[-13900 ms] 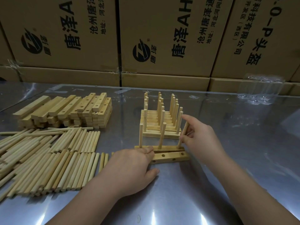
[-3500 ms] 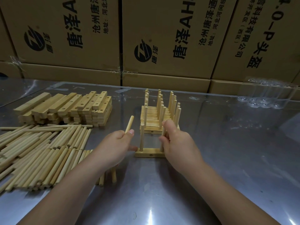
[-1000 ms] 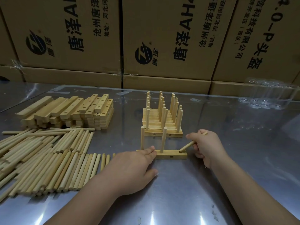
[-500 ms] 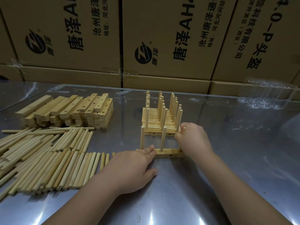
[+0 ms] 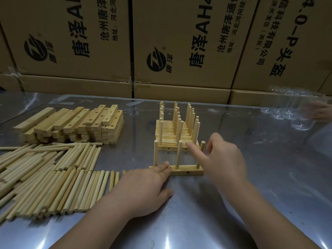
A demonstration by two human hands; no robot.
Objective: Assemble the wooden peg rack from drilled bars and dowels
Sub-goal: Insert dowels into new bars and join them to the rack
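Centre frame, the drilled bar (image 5: 186,171) holds three upright dowels (image 5: 178,153); the flat left hand (image 5: 143,187) steadies it, and the right hand (image 5: 224,162) hovers slack, empty. Spare bars (image 5: 71,124) pile upper left.

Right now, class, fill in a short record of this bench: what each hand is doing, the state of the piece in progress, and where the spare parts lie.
Left hand: fingers rest on the left end of the drilled bar
Right hand: open, holds nothing, over the bar's right end
Upright dowels: three in the bar, the right one partly hidden by the right hand
Finished racks: stacked just behind
Loose dowels: pile at left
Spare drilled bars: stacked behind that pile
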